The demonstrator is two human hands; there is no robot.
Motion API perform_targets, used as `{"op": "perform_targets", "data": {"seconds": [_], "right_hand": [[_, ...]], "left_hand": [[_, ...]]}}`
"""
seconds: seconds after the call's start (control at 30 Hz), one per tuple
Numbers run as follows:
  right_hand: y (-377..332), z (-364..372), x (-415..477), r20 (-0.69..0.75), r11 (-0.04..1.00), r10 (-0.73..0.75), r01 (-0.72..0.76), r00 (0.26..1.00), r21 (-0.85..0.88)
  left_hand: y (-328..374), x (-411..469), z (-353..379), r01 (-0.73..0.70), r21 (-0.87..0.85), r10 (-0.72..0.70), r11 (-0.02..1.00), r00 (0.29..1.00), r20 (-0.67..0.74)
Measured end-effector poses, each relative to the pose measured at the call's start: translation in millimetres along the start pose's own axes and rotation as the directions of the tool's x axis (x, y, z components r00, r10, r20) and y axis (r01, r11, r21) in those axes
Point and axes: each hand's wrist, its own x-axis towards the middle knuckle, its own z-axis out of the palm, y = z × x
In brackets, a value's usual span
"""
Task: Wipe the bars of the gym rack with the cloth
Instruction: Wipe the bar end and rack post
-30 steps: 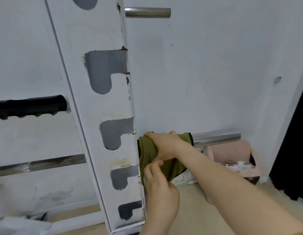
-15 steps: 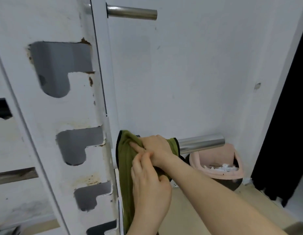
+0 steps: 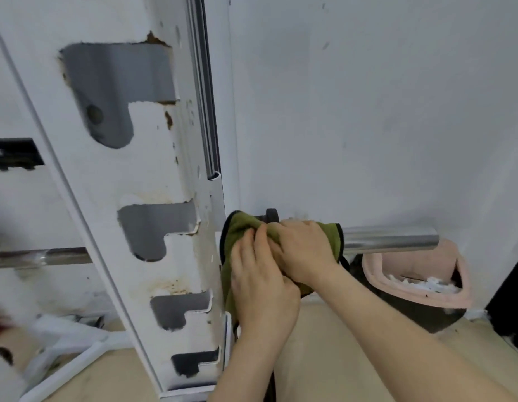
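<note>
Since a second ago the left hand (image 3: 260, 277) has risen beside the right hand (image 3: 305, 250). Right of the white upright (image 3: 153, 175) stand white wall (image 3: 368, 111), tan floor (image 3: 318, 332), pink bin (image 3: 420, 265); both hands grip the green cloth (image 3: 239, 227) over the steel bar (image 3: 388, 239).

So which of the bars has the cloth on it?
The chrome bar right of the upright; the steel bar and black bar at left are bare.

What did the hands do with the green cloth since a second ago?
The left hand moved up from the hanging part of the green cloth, and its fingers now curl over the cloth beside the right hand. The right hand stayed wrapped over the cloth on the shiny bar, and the cloth stayed at the bar's inner end.
</note>
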Motion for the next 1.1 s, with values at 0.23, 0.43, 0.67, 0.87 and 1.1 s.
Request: {"op": "perform_targets", "data": {"seconds": [0.23, 0.43, 0.67, 0.87, 1.1], "right_hand": [[69.6, -34.0, -13.5, 0.276, 0.909, 0.417, -0.394, 0.866, -0.139], [-6.8, -16.1, 26.1, 0.250, 0.980, 0.127, -0.160, 0.960, 0.119], [61.9, -27.3, 23.5, 0.458, 0.933, 0.302, -0.357, 0.836, 0.036], [-18.1, -15.2, 49.5, 0.371, 0.924, 0.122, -0.242, 0.920, 0.295], [76.4, -39.8, 18.9, 0.579, 0.922, 0.303, -0.385, 0.757, 0.021]], "left_hand": [[-6.8, 11.3, -0.2, -0.107, 0.181, 0.085, 0.978, 0.988, 0.125], [-16.2, 22.5, 1.2, -0.149, 0.411, 0.041, 0.899, 0.965, 0.259], [-28.7, -11.7, 14.5, -0.194, 0.406, 0.103, 0.893, 0.966, 0.236], [-16.7, -29.5, -2.8, -0.136, 0.267, 0.074, 0.954, 0.971, 0.229], [-13.3, 15.0, 11.8, -0.086, 0.326, 0.026, 0.941, 0.983, 0.184]]}}
